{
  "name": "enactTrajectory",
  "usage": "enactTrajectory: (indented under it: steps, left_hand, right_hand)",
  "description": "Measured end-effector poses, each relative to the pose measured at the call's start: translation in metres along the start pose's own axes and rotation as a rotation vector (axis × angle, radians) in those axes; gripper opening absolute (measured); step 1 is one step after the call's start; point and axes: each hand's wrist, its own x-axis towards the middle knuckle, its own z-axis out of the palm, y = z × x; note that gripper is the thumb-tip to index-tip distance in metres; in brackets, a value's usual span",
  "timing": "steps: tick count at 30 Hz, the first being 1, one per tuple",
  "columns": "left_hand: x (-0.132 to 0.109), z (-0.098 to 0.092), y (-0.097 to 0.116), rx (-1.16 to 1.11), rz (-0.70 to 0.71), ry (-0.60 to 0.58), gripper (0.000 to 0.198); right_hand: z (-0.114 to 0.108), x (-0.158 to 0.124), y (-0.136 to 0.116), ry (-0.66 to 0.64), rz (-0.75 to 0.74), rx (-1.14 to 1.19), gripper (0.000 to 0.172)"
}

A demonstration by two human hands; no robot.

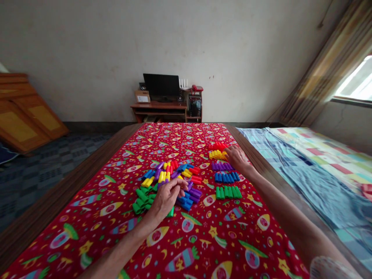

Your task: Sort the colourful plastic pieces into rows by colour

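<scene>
My left hand (169,193) is over a mixed pile of short plastic tube-like pieces, its fingers loosely bent and slightly apart, with nothing visible in them. The pile has green pieces (142,199) at its near left and blue pieces (185,201) and purple pieces (195,193) right of the hand. My right hand (236,158) pinches a yellow tube-like piece (224,155) at the right end of a yellow row (215,154). Behind this lies a red row (217,146); nearer me are a purple row (221,166), a blue row (226,178) and a green row (228,192).
A red patterned cloth (101,236) covers the middle of a brown wooden table (72,182). Right of the table is a bed with a patchwork cover (328,155). A desk (158,105) with a monitor (162,86) stands by the far wall, and a wooden cabinet (31,112) at left.
</scene>
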Motion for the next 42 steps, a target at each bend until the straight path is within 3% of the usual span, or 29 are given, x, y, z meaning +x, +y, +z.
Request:
enactTrajectory:
  steps: [10,15,20,24,30,42]
  left_hand:
    - [0.000,0.000,-0.004,-0.016,0.001,-0.002,0.021]
    - [-0.001,0.001,-0.002,0.006,-0.006,-0.012,0.020]
    - [-0.002,0.001,0.000,0.022,0.001,-0.013,0.019]
    - [-0.001,0.001,-0.003,0.025,0.004,-0.016,0.019]
    - [0.000,0.000,-0.010,0.024,0.025,-0.020,0.020]
    - [-0.001,0.001,-0.005,0.046,-0.001,-0.026,0.022]
  right_hand:
    - [-0.007,-0.006,0.003,0.051,0.034,0.092,0.025]
    - [-0.002,-0.012,0.034,0.129,0.145,0.174,0.034]
    - [0.013,-0.015,0.061,0.027,-0.005,0.228,0.047]
    - [0.017,-0.010,0.059,-0.073,-0.008,0.211,0.049]
    - [0.018,-0.005,0.054,-0.063,0.020,0.263,0.037]
    - [0.013,0.008,0.052,-0.062,-0.044,0.249,0.045]
